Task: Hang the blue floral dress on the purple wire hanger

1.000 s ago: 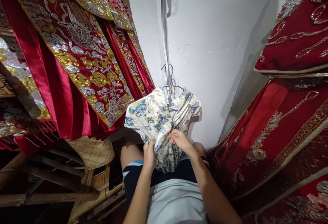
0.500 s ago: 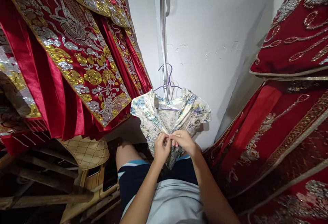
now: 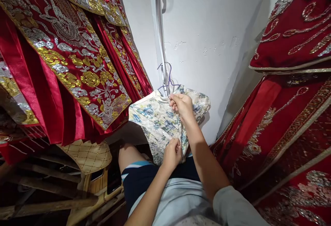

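Note:
A short-sleeved floral blouse (image 3: 159, 120), cream with blue and yellow flowers, hangs on a purple hanger (image 3: 169, 77) against the wall. My right hand (image 3: 182, 105) is closed near the neckline, pinching the upper front edge of the blouse. Lower down, my left hand (image 3: 172, 153) is closed around the front edge near the hem. The front panel is drawn across between the two hands. Part of the right side of the blouse is hidden behind my right forearm.
Red garments with gold and silver embroidery (image 3: 90, 77) hang at the left. More beaded red garments (image 3: 274, 115) hang at the right. A white wall (image 3: 201, 22) with a metal pole (image 3: 158, 22) stands ahead. Bamboo furniture (image 3: 85, 202) with a quilted cream piece (image 3: 88, 155) is at lower left.
My right hand has moved up from the middle of the blouse to the neckline, and my left hand has moved slightly down. The open V neckline is now covered by the front panel.

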`<state>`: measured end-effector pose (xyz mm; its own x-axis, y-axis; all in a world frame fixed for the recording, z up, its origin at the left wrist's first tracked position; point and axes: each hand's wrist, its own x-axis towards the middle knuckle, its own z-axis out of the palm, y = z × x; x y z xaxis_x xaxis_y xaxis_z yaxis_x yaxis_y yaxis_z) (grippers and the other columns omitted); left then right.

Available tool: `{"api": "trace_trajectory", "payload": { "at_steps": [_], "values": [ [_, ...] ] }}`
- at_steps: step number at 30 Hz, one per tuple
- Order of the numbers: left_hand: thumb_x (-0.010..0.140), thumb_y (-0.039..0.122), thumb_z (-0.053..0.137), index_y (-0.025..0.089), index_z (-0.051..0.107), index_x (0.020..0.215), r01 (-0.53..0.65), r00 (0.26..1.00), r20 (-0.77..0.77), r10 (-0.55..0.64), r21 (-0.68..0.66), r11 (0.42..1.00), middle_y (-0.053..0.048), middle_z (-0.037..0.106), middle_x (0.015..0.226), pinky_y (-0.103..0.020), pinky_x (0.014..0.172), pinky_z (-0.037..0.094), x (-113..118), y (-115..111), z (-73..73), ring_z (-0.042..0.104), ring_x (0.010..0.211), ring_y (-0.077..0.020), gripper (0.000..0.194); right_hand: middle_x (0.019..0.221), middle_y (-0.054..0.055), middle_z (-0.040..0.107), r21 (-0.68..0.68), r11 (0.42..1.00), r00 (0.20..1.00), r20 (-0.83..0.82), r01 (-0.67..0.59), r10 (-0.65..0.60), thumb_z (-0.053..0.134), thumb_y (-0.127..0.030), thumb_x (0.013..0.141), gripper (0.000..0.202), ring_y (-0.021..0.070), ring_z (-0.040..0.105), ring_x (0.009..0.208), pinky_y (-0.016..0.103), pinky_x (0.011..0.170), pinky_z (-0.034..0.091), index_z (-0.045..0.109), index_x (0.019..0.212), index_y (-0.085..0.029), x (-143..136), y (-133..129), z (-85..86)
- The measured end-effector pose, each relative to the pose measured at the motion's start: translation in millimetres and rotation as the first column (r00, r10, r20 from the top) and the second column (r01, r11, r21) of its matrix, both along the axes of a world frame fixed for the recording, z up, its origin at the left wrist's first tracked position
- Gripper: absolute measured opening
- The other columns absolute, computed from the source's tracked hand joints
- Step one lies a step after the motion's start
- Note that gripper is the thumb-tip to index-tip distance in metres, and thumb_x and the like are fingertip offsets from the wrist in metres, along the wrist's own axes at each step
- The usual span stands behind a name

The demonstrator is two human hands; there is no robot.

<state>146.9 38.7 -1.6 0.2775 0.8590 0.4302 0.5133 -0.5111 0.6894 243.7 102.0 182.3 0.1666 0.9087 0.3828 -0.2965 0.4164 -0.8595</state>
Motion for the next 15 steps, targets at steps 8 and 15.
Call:
{"api": "trace_trajectory", "payload": {
  "at_steps": [8,15],
  "values": [
    [0.095,0.027,0.053,0.020,0.056,0.121,-0.100,0.955,0.295,-0.014,0.368,0.924,-0.004,0.063,0.090,-0.030,0.077,0.047,-31.2,22.1,119.5,0.059,0.080,-0.0163,0.027,0.051,-0.003,0.056,0.061,0.998,0.997,0.082,-0.018,0.013,0.067,-0.042,0.083,0.026,0.0095,0.047,0.045,0.022,0.047,0.038,0.062,0.071,-0.019,7.6,-41.4,-42.9],
    [0.097,0.025,0.053,0.017,0.061,0.089,0.005,0.993,-0.095,0.071,0.635,0.772,-0.005,0.063,0.088,-0.033,0.082,0.042,-29.0,41.4,203.1,0.058,0.087,-0.0188,0.014,0.051,-0.004,0.055,0.126,0.991,0.991,0.120,0.043,-0.058,0.066,-0.042,0.081,0.025,0.0106,0.047,0.045,0.024,0.047,0.035,0.061,0.073,-0.019,6.4,-22.9,-23.8]
  ]
}}
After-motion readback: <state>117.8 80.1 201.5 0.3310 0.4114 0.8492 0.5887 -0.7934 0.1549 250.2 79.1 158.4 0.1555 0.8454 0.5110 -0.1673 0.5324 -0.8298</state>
